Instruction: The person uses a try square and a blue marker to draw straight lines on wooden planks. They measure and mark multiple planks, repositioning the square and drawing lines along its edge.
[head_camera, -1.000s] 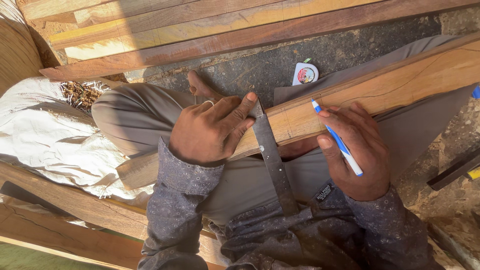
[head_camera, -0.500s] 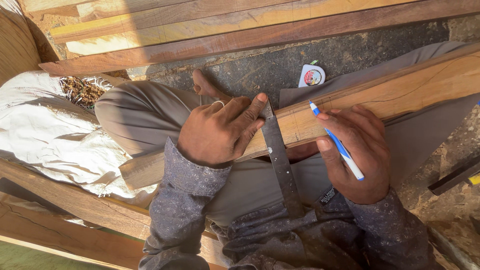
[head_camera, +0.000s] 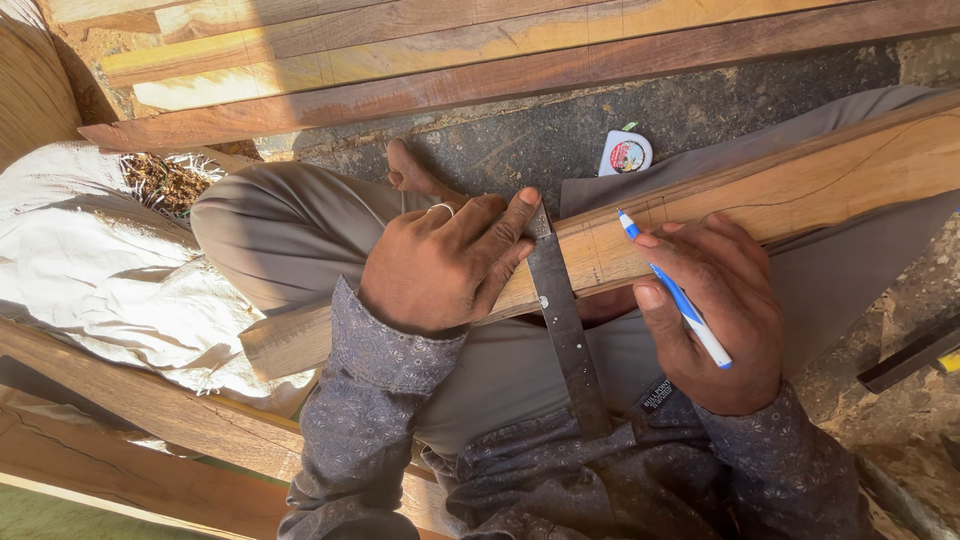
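I sit on the ground in a rough woodworking yard, more open-air workshop than room. Sawn planks (head_camera: 420, 60) lie stacked ahead of me in sunlight, and more timber (head_camera: 130, 410) runs under my knee. The floor (head_camera: 540, 130) is dark, gritty earth with wood chips. A small tape measure (head_camera: 626, 153) lies on it. A white sack (head_camera: 90, 250) slumps beside shavings (head_camera: 165, 182). A board (head_camera: 800, 190) rests across my lap under a steel square (head_camera: 565, 320).
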